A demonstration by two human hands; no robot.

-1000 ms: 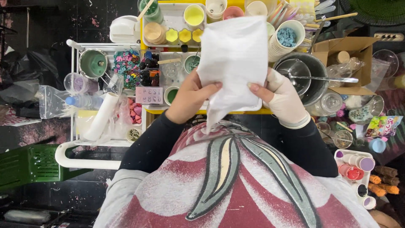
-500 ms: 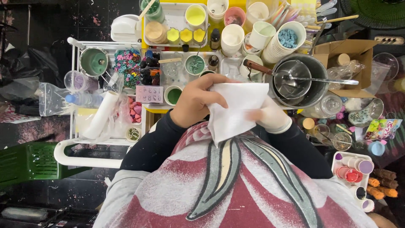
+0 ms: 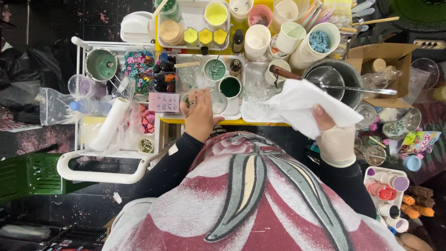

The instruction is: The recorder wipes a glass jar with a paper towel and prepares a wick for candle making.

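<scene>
An open brown cardboard box (image 3: 389, 65) stands at the far right, beside the metal bowl. Nearer on the right lies a small, brightly coloured printed packet (image 3: 419, 142). A pink rectangular card label (image 3: 163, 102) leans at the table's near edge, left of centre. A clear plastic bag (image 3: 53, 107) lies far left.

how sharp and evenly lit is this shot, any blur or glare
Head view: bright, even light on the yellow table, floor at left falls dark; white cloth in the right hand is nearly blown out; left hand sharp, no motion blur; edges curve slightly.
</scene>
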